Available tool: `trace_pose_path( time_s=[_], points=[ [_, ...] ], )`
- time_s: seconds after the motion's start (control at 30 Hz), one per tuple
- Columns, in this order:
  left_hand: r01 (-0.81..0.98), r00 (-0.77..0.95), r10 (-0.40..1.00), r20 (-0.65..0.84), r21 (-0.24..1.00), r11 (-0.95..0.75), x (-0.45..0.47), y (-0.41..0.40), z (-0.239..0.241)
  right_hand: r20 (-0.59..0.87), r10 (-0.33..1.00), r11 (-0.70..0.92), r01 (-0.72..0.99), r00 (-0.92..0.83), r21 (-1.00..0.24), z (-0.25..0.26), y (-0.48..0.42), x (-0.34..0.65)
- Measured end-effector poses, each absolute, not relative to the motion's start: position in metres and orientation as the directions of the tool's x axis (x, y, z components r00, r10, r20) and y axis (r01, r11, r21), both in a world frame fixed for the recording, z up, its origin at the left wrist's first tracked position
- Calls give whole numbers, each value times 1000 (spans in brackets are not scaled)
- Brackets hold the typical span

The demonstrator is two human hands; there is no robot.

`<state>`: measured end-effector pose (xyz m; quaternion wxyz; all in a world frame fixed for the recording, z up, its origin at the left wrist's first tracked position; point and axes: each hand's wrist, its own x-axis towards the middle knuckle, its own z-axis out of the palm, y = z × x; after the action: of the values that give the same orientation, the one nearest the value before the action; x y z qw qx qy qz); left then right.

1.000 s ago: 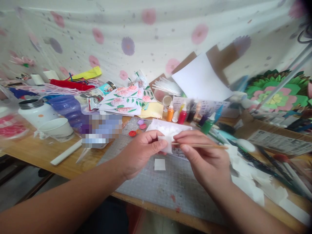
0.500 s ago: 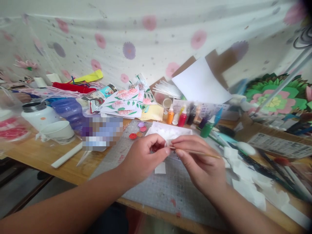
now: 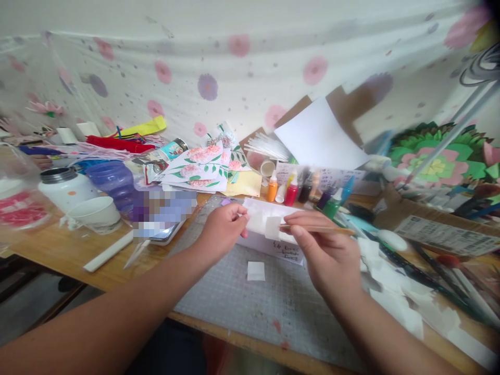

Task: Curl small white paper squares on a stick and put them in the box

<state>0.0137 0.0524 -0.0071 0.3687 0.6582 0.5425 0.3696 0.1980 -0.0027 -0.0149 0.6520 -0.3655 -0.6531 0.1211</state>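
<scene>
My left hand [image 3: 222, 229] is closed in a pinch on a small white paper piece [image 3: 262, 224], held above the grey cutting mat [image 3: 269, 302]. My right hand [image 3: 326, 250] is closed on a thin wooden stick [image 3: 318, 228], whose tip meets the paper piece. The stick points left to right across the fingers. A loose white paper square [image 3: 256, 271] lies on the mat below both hands. Behind the hands sits a white box [image 3: 273, 245] with handwriting on its front.
Small paint bottles [image 3: 291, 190] stand behind the hands. Painted flower cards [image 3: 199, 164], a white jar [image 3: 66, 187], a white cup [image 3: 94, 213] and a purple container [image 3: 113, 179] crowd the left. White paper scraps [image 3: 394, 291] and pens [image 3: 429, 271] lie on the right.
Both hands have risen and moved slightly away from me with the paper piece and stick. The paper piece shows more between the fingers now. The view tilted a little.
</scene>
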Motion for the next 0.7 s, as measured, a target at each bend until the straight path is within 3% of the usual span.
trace_pose_path(
  time_s=[0.17, 0.33, 0.5, 0.7],
  points=[
    [195, 193, 963, 187, 955, -224, 16, 38, 0, 753, 649, 734, 174, 105, -657, -16, -3, 197],
    [-173, 494, 870, 5, 981, 92, 22, 20, 6, 769, 639, 759, 140, 29, -636, -13, -6, 196],
    [-304, 531, 847, -36, 924, 230, 22, 19, 4, 754, 657, 754, 33, 5, -656, -16, -6, 195],
    [-334, 558, 829, -49, 900, 278, 20, 22, 1, 731, 682, 729, -74, -4, -681, -18, -8, 195]
  ],
)
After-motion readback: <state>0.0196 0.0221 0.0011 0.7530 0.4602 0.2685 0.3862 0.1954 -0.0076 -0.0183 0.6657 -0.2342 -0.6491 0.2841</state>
